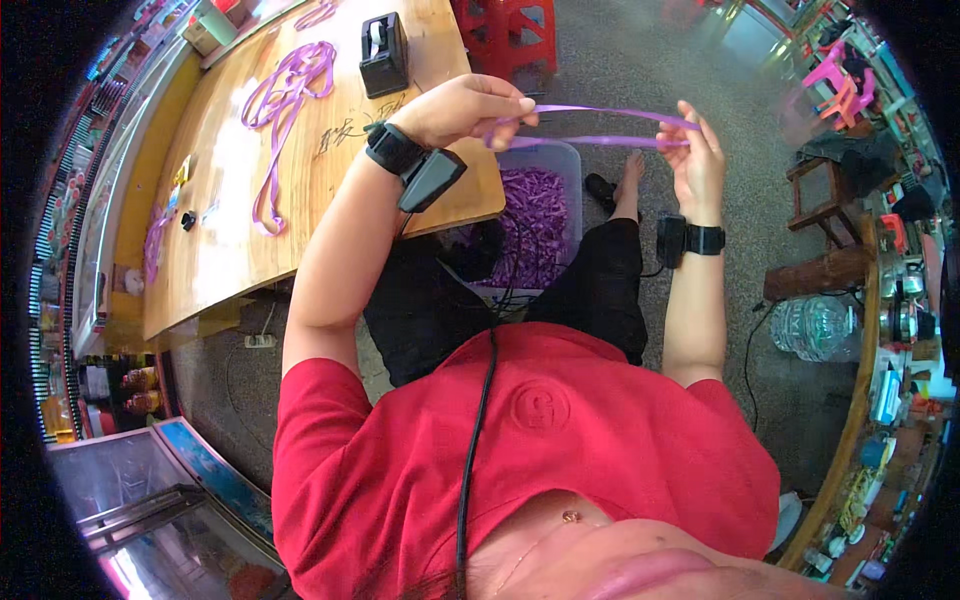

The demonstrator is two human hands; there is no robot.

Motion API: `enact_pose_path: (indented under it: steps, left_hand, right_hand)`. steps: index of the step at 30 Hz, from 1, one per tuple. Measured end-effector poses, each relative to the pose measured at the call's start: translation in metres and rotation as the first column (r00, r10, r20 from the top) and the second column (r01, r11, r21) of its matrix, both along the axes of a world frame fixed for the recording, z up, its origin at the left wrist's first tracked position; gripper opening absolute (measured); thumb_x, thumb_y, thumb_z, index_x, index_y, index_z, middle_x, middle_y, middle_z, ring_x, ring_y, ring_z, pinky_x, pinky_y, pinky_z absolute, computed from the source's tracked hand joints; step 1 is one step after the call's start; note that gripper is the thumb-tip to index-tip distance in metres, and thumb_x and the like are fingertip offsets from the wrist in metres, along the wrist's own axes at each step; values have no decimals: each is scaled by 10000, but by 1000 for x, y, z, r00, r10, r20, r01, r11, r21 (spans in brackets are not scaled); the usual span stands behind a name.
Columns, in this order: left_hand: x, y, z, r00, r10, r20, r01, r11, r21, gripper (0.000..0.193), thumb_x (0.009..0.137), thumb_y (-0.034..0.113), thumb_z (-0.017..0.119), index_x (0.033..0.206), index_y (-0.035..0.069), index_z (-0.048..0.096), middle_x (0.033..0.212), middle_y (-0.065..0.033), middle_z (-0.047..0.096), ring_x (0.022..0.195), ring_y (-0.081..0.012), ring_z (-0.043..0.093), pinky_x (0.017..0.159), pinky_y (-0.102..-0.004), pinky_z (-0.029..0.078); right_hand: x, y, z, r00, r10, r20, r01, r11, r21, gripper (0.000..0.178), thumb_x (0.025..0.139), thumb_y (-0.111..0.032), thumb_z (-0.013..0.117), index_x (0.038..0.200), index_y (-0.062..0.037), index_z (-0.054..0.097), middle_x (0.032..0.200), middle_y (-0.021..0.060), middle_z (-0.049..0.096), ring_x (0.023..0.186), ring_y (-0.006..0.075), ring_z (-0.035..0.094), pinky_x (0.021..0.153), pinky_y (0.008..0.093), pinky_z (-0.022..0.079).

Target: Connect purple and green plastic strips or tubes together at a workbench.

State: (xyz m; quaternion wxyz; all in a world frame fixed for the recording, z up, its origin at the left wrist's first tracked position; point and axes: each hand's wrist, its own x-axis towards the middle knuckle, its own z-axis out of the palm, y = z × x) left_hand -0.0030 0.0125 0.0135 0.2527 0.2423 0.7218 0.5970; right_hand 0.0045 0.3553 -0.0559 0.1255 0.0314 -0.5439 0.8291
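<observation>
A loop of purple ribbon (612,112) stretches between my two hands, its two strands running nearly side by side. My left hand (462,112) pinches one end between thumb and fingertips, above the table's corner. Out to the right, my right hand (694,158) has its fingers curled at the ribbon's other end. Below the ribbon, a clear plastic bin (573,185) holds many purple strips. More purple ribbon (290,85) lies in a loose tangle on the wooden table (335,190), with a tail hanging toward its near edge. Both wrists wear black straps with small devices.
A black tape dispenser (384,55) stands on the table near its right edge. Behind it is a red plastic stool (507,40). At the right are a wooden stool (822,195), a large clear bottle (815,328) and crowded shelves. A black cable hangs down my front.
</observation>
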Motion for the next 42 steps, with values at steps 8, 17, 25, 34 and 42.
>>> enact_pose_path:
  steps: [8, 17, 25, 34, 42]
  left_hand:
    - [2, 10, -6, 996, 32, 79, -34, 999, 29, 281, 1000, 252, 539, 1027, 7, 675, 715, -5, 623, 599, -50, 525, 547, -187, 397]
    - [1, 4, -3, 1000, -3, 23, 5, 994, -108, 235, 985, 226, 552, 1053, 35, 671, 732, 1, 600, 619, -76, 558, 571, -207, 446]
    - [4, 1, -4, 997, 16, 81, -15, 1000, -21, 219, 957, 125, 563, 1125, 41, 674, 814, -11, 625, 651, -78, 577, 627, -202, 499]
    - [3, 4, -6, 999, 41, -17, -42, 995, -91, 282, 966, 125, 568, 1222, 24, 629, 924, -27, 657, 721, -83, 619, 689, -209, 525]
    - [-7, -5, -11, 999, 51, -16, -50, 998, 28, 345, 1011, 203, 524, 1304, 27, 572, 1155, -62, 675, 1056, -130, 635, 942, -255, 493]
  right_hand:
    - [39, -70, 15, 892, 451, 2, -398, 784, 476, 610, 885, -125, 625, 1454, -56, 418, 1421, 111, 503, 1242, 210, 507, 1075, 355, 362]
    - [5, -113, 17, 717, 689, 106, -660, 621, 423, 336, 995, -231, 567, 1245, -12, 613, 1057, 60, 657, 979, 90, 572, 833, 239, 451]
    - [13, -96, 34, 838, 533, 116, -485, 630, 607, 243, 907, -187, 692, 1068, -4, 705, 885, 8, 672, 820, 81, 593, 768, 241, 463]
    - [-1, -96, 28, 876, 477, 75, -361, 543, 759, 198, 883, -109, 687, 1046, 1, 705, 905, 24, 691, 830, 106, 626, 788, 256, 493]
    - [-20, -90, 22, 950, 265, -167, 20, 483, 875, 161, 873, -127, 688, 1023, -99, 736, 933, 24, 737, 891, 111, 673, 806, 270, 512]
